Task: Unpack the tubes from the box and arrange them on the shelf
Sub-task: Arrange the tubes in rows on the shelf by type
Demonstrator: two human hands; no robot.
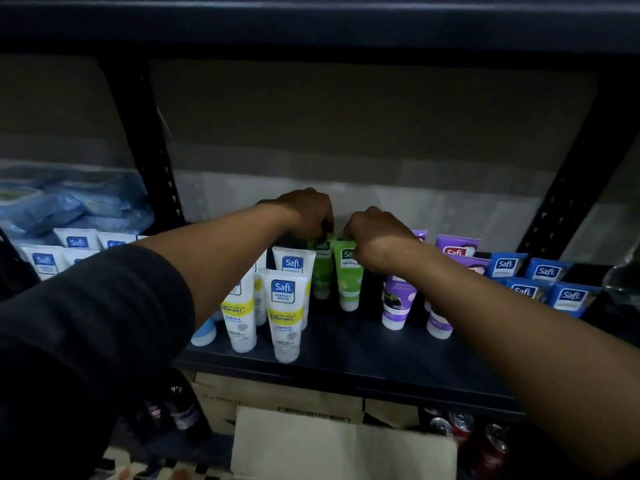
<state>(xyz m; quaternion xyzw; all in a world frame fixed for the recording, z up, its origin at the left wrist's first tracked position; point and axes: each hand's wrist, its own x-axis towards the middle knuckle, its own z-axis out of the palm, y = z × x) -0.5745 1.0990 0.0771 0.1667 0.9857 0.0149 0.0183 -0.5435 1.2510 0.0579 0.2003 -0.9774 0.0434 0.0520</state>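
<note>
The left hand (308,213) and right hand (375,235) are pinching green tubes (348,282) by the tops, ideally standing them upright on the shelf (363,344)

The dark metal shelf (381,355) has a smooth, matt painted finish, as does its perforated metal upright (568,202). The white-and-yellow plastic tubes (285,317) are smooth and glossy. The green plastic tubes (348,282), purple plastic tubes (396,299) and blue plastic tubes (569,299) look equally slick. Crinkled, shiny clear film wraps the pale blue packs (69,206). The brown cardboard box (277,400) below is matt and rough-looking, and its pale flap (329,445) is dull paperboard. The red drink cans (460,427) have shiny metal tops. The black sleeve (86,323) is soft, matt cloth.
</note>
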